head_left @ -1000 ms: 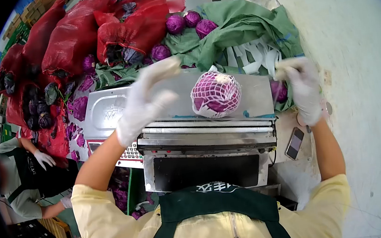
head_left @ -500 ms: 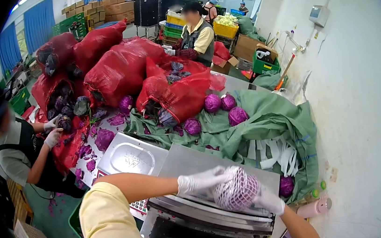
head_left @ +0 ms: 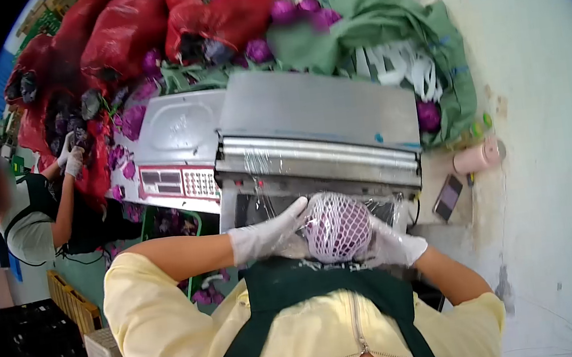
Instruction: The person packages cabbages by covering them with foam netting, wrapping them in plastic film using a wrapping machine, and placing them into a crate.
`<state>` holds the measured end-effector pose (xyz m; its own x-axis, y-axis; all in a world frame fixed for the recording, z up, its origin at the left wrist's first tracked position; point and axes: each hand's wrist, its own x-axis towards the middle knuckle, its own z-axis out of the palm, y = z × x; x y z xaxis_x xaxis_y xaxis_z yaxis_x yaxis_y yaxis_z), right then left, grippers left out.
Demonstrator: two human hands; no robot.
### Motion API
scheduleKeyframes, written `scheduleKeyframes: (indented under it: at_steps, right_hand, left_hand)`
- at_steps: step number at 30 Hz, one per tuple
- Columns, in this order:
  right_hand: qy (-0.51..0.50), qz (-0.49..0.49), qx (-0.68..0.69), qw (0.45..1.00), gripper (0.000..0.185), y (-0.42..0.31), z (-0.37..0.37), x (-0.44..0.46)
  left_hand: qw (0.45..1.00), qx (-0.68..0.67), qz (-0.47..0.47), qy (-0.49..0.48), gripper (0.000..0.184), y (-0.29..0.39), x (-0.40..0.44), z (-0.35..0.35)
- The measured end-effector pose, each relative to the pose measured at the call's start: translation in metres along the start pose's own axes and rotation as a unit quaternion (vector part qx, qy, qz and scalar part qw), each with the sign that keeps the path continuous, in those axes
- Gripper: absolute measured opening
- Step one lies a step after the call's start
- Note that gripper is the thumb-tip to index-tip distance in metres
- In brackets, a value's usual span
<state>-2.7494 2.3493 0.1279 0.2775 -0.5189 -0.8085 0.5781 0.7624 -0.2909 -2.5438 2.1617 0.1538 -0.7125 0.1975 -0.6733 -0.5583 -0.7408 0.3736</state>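
Over the near edge of the wrapper (head_left: 317, 108), close against my apron (head_left: 274, 292), I hold a cabbage (head_left: 330, 226) in a white net (head_left: 353, 238); my left hand (head_left: 271, 233) and right hand (head_left: 393, 242) are cupped partway open, one pressed to each side of it; it should prove firm and fairly heavy, its outer leaves apt to bruise, the clear film (head_left: 384, 206) slippery, so broad palms low on the sides look the surest hold; its underside and several fingertips are hidden; how far the film wraps it, I cannot make out.
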Motion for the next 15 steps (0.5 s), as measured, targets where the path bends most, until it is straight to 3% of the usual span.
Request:
scheduleKeyframes:
  at_steps: [1, 2, 3, 5, 7, 9, 11, 12, 15]
  right_hand:
    - [-0.084, 0.050, 0.027, 0.995, 0.076, 0.015, -0.032, 0.018]
    - [-0.061, 0.006, 0.022, 0.998, 0.074, 0.026, -0.033, 0.013]
    - [-0.038, -0.039, 0.013, 0.998, 0.072, 0.032, -0.028, 0.004]
    - [-0.008, -0.093, 0.050, 0.994, 0.062, 0.041, -0.017, -0.017]
    - [-0.007, -0.180, 0.155, 0.971, 0.050, 0.053, -0.018, -0.031]
    - [0.047, -0.219, 0.184, 0.957, 0.039, 0.067, -0.006, -0.034]
    - [0.206, -0.307, -0.042, 0.928, 0.032, 0.092, -0.008, -0.023]
    - [0.206, -0.300, -0.117, 0.924, 0.026, 0.090, 0.000, -0.026]
    - [0.293, -0.320, -0.079, 0.897, 0.029, 0.076, 0.013, -0.033]
  left_hand:
    - [0.989, 0.080, 0.101, -0.072, 0.068, -0.012, -0.005, -0.015]
    - [0.966, 0.208, 0.145, 0.048, 0.055, -0.022, -0.020, -0.016]
    - [0.910, 0.331, 0.189, 0.165, 0.044, -0.033, -0.034, -0.015]
    - [0.872, 0.366, 0.220, 0.239, 0.034, -0.063, -0.047, -0.030]
    - [0.873, 0.311, 0.257, 0.274, 0.025, -0.082, -0.047, -0.026]
    - [0.799, 0.234, 0.447, 0.326, 0.031, -0.090, -0.033, -0.019]
    - [0.806, 0.222, 0.445, 0.320, 0.032, -0.088, -0.021, -0.023]
    - [0.815, 0.175, 0.439, 0.335, 0.030, -0.083, -0.016, -0.017]
    - [0.815, 0.079, 0.451, 0.355, 0.028, -0.073, 0.000, -0.010]
